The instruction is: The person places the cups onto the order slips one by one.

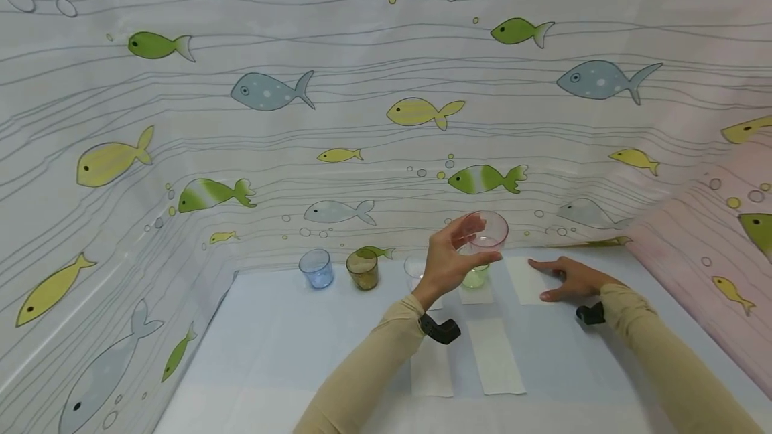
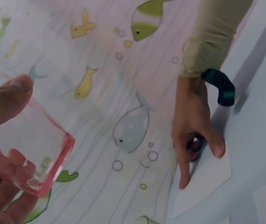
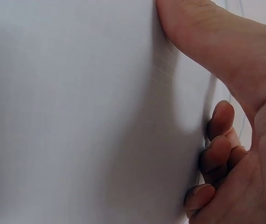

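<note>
My left hand [image 1: 449, 258] holds a clear glass with a pink tint [image 1: 490, 232] in the air, thumb on one side and fingers on the other. In the left wrist view the glass [image 2: 53, 163] shows its thick pink base. My right hand [image 1: 573, 278] touches a white rectangular sheet [image 1: 526, 281] lying on the table, its index finger stretched out and its thumb apart. The right wrist view shows the other fingers [image 3: 217, 154] curled with nothing visible in them. A green glass [image 1: 476, 278] stands on another white sheet, partly hidden behind my left hand.
A clear glass [image 1: 413, 269] stands left of the green one, partly covered by my left hand. Farther left stand a brown glass [image 1: 363, 273] and a blue glass [image 1: 317, 270]. Two long white sheets [image 1: 497, 360] lie nearer me. A fish-patterned curtain [image 1: 362, 132] surrounds the table.
</note>
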